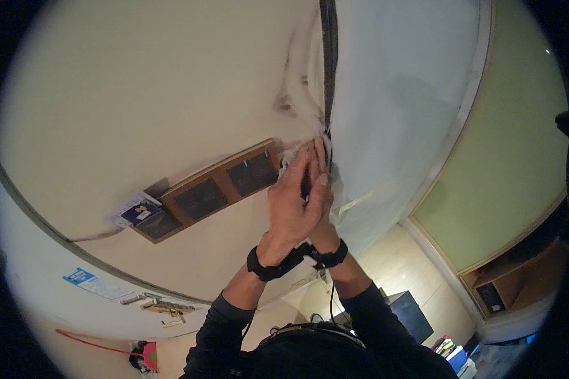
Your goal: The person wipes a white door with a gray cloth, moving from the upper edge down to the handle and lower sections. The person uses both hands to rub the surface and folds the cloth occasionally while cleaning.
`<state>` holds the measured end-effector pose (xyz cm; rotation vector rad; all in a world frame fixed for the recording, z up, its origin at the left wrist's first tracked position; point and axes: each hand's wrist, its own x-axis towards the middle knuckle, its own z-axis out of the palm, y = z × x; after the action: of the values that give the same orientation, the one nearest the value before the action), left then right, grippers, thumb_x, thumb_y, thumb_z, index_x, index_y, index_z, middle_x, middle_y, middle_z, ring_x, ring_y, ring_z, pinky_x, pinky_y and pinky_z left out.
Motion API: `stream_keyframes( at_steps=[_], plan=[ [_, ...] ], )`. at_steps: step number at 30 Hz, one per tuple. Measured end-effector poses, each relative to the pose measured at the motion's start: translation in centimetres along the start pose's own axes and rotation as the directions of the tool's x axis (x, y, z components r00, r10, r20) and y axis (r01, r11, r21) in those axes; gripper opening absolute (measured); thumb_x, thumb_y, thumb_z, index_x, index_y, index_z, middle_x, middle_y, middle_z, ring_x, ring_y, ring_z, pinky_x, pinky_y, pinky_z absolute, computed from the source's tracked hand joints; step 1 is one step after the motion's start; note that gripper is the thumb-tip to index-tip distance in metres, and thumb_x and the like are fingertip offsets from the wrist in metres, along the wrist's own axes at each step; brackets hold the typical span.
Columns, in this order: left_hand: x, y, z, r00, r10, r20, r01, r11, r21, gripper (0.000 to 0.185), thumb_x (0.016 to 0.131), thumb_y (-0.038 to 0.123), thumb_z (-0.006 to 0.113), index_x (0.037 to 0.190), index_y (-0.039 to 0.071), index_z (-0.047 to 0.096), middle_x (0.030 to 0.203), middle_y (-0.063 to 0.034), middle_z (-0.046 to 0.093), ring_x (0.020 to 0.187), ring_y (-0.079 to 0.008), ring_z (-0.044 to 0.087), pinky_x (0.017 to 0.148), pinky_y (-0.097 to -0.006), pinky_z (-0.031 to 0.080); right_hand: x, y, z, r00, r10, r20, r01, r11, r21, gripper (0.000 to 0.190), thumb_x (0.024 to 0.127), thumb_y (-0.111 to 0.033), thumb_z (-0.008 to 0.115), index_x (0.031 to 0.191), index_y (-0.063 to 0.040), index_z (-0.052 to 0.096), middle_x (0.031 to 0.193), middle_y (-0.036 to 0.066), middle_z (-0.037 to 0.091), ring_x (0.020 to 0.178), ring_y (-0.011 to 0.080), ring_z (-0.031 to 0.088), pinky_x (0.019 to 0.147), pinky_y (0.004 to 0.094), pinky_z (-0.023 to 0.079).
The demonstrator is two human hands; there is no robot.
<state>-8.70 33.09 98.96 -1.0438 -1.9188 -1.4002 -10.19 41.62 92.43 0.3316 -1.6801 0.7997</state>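
Observation:
Both my hands are raised against the cream wall (170, 94), close together at its edge with a dark vertical strip (330, 61). My left hand (290, 203) has its fingers extended upward over a whitish, crumpled-looking thing (288, 160); whether the fingers grip it is hidden. Partly behind it, my right hand (323, 208) reaches to the same spot, its fingers mostly covered. A brown wooden board with dark switch plates (201, 196) is fixed on the wall just left of my hands. Above them the wall surface bears dark smudges (284, 103). Black bands circle both wrists.
A printed card (142, 211) hangs at the board's left end. Lower left is a door handle with a lock (170, 312), and beyond it a red dustpan (149, 356). A black box (410, 317) stands on the floor near my right arm. Green panels (498, 166) line the right side.

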Motion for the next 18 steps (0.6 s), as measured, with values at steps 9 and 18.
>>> stream_keyframes(
  at_steps=[9, 18],
  plan=[
    [-6.8, -0.3, -4.1, 0.942, 0.317, -0.107, -0.296, 0.939, 0.174, 0.037, 0.088, -0.004, 0.065, 0.121, 0.004, 0.05, 0.139, -0.0357, 0.053, 0.128, -0.05, 0.056, 0.104, -0.0517, 0.048, 4.4, 0.4, 0.8, 0.971, -0.237, 0.024, 0.237, 0.957, -0.167, 0.049, 0.097, -0.008, 0.046, 0.143, 0.008, 0.047, 0.157, 0.024, 0.038, 0.147, 0.0447, 0.033, 0.121, 0.0567, 0.027],
    [-14.7, -3.5, -4.9, 0.988, -0.014, -0.157, 0.05, 0.973, 0.227, 0.024, 0.073, -0.013, 0.065, 0.092, 0.0, 0.063, 0.109, -0.0153, 0.072, 0.097, -0.0319, 0.071, 0.084, -0.0397, 0.056, -7.0, 0.4, 5.7, 0.995, -0.068, -0.073, 0.049, 0.971, -0.232, 0.053, 0.098, -0.013, 0.04, 0.146, 0.008, 0.042, 0.157, 0.031, 0.034, 0.149, 0.052, 0.024, 0.12, 0.0653, 0.01]
  ],
)
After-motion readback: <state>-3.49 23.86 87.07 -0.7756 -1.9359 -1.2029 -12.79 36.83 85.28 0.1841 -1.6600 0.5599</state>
